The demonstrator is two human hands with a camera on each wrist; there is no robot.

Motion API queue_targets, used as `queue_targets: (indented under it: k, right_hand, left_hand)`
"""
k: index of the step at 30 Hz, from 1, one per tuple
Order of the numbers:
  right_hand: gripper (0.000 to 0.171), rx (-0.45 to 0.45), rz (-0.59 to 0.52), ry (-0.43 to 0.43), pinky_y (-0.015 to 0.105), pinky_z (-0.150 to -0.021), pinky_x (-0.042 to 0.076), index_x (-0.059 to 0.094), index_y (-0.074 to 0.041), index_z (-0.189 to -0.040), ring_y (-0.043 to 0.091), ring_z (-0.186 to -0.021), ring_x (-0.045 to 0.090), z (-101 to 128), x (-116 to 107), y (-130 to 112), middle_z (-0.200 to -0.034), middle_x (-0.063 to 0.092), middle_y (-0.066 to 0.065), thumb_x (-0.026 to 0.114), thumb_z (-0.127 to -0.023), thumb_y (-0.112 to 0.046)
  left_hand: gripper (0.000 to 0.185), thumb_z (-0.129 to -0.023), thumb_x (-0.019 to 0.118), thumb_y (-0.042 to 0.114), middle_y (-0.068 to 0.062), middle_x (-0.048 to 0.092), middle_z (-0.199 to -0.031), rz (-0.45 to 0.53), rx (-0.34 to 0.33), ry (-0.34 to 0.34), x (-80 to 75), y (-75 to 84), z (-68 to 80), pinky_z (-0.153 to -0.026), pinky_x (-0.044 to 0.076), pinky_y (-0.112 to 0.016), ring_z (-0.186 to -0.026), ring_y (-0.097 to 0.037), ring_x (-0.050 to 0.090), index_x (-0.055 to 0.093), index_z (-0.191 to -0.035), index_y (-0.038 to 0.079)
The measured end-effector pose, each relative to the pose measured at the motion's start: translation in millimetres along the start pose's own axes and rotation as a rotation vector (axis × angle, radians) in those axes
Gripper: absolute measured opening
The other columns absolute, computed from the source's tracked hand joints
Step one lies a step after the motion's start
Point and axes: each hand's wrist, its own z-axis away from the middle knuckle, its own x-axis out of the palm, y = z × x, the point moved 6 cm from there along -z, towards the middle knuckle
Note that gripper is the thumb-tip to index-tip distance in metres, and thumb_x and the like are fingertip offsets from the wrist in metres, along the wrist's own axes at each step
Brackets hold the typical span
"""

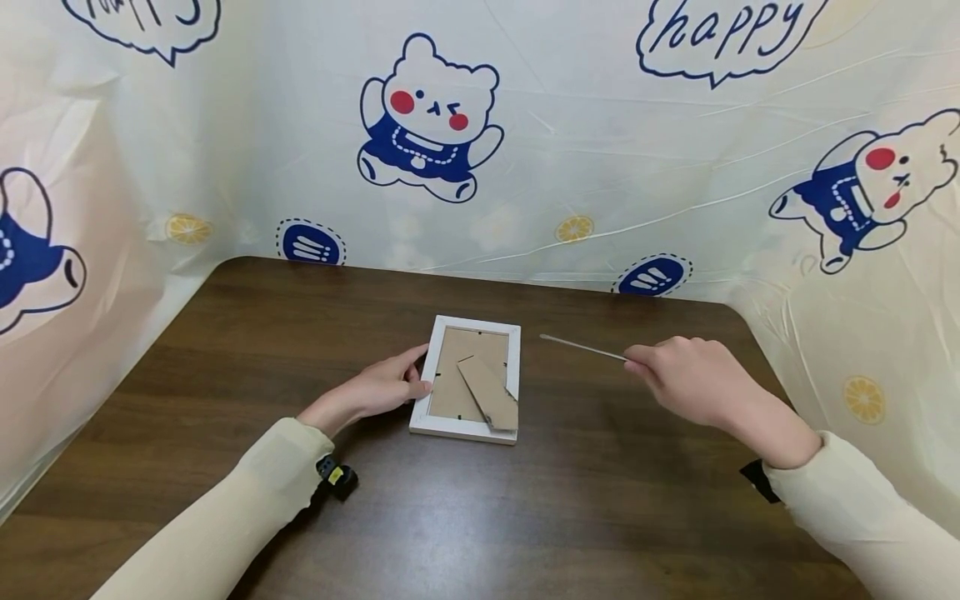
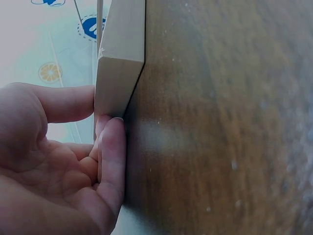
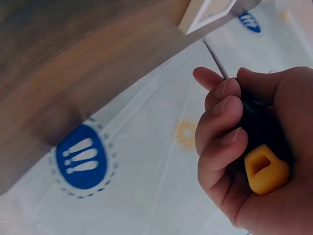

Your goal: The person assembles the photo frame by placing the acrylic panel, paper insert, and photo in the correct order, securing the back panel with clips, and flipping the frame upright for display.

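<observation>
Dark wood table (image 1: 600,500); cream plastic sheet (image 1: 600,150) behind, printed with cartoon bears, lemon slices, "happy" bubble.

"happy" on backdrop sheet (image 1: 600,125)

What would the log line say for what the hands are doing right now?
left hand: touches picture frame, lying face down | right hand: grips screwdriver, shaft aimed toward frame, apart from it | surface: wooden table
</observation>
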Motion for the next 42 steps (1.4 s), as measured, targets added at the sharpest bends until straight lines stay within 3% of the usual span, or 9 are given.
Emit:
queue_targets:
  k: [10,14,18,27,35,42]
  right_hand:
    - [0.024,0.080,-0.016,0.027,0.049,-0.061,0.055,0.077,-0.014,-0.120,0.029,-0.084,0.073,0,13,42,-0.094,0.076,0.002,0.062,-0.107,-0.027]
    - [0.026,0.089,-0.022,0.055,0.057,-0.070,0.057,0.077,-0.012,-0.122,0.036,-0.094,0.074,-2,21,55,-0.106,0.078,0.008,0.062,-0.108,-0.027]
    - [0.027,0.103,-0.027,0.057,0.061,-0.075,0.057,0.075,-0.009,-0.123,0.038,-0.096,0.074,-6,31,70,-0.108,0.077,0.010,0.061,-0.108,-0.026]
    - [0.024,0.064,-0.076,0.089,0.061,-0.085,0.057,0.074,-0.001,-0.122,0.041,-0.099,0.074,-15,54,92,-0.110,0.076,0.018,0.062,-0.107,-0.016]
    - [0.024,0.072,-0.090,0.073,0.052,-0.071,0.052,0.076,-0.003,-0.122,0.027,-0.078,0.061,-23,81,111,-0.093,0.060,0.007,0.062,-0.108,-0.018]
    - [0.024,0.079,-0.114,0.043,0.042,-0.064,0.045,0.076,-0.004,-0.123,0.023,-0.077,0.055,-28,95,121,-0.092,0.057,0.006,0.064,-0.107,-0.018]
  left_hand:
    - [0.076,-0.106,0.062,0.024,-0.010,0.053,-0.101,0.006,-0.014,-0.002,0.6,-0.2,0.2,-0.070,0.042,-0.035,-0.082,-0.022,0.053,0.023,-0.169,0.005]
    - [0.076,-0.106,0.062,0.024,-0.010,0.053,-0.101,0.008,-0.017,-0.002,1.0,-0.1,-0.2,-0.070,0.042,-0.035,-0.082,-0.023,0.053,0.023,-0.169,0.006]
    - [0.076,-0.107,0.062,0.024,-0.010,0.053,-0.101,0.012,-0.013,-0.003,1.5,0.0,-0.6,-0.069,0.042,-0.035,-0.082,-0.023,0.053,0.022,-0.169,0.007]
    - [0.077,-0.106,0.062,0.023,-0.009,0.053,-0.099,0.017,-0.005,-0.002,1.7,-1.2,-0.9,-0.069,0.042,-0.034,-0.080,-0.022,0.052,0.023,-0.169,0.005]
    - [0.078,-0.105,0.063,0.022,-0.008,0.054,-0.098,0.016,0.015,0.003,1.2,-1.2,-1.0,-0.070,0.043,-0.033,-0.079,-0.020,0.053,0.023,-0.168,0.002]
    - [0.078,-0.104,0.063,0.021,-0.008,0.054,-0.098,0.016,0.014,0.001,1.3,-0.2,-0.7,-0.070,0.044,-0.034,-0.079,-0.021,0.053,0.023,-0.168,0.002]
